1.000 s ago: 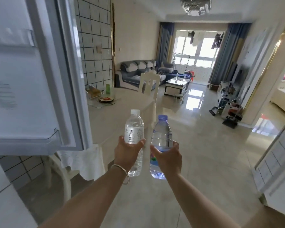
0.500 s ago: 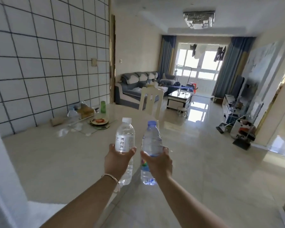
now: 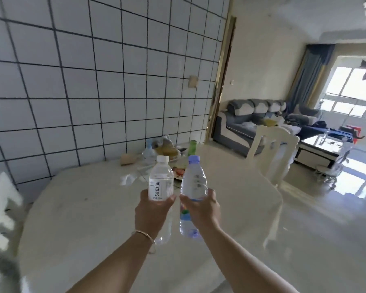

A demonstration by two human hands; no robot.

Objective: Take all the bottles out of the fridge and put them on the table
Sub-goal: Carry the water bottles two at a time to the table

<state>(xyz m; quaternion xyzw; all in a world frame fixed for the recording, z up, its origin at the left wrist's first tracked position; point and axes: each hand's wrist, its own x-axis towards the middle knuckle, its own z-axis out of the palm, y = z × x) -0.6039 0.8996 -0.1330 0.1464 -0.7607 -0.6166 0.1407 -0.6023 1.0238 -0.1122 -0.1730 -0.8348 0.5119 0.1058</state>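
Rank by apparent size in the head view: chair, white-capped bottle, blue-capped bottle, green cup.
1. chair
2-3. white-capped bottle and blue-capped bottle look alike; no ranking.
4. green cup, though it stands farther away.

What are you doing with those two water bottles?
A person is carrying two water bottles over the table. The left hand grips the white-capped bottle, and the right hand grips the blue-capped bottle. Both bottles are upright and held in the air, not yet set down. A plate of food, another bottle and a green cup sit at the far side by the tiled wall.
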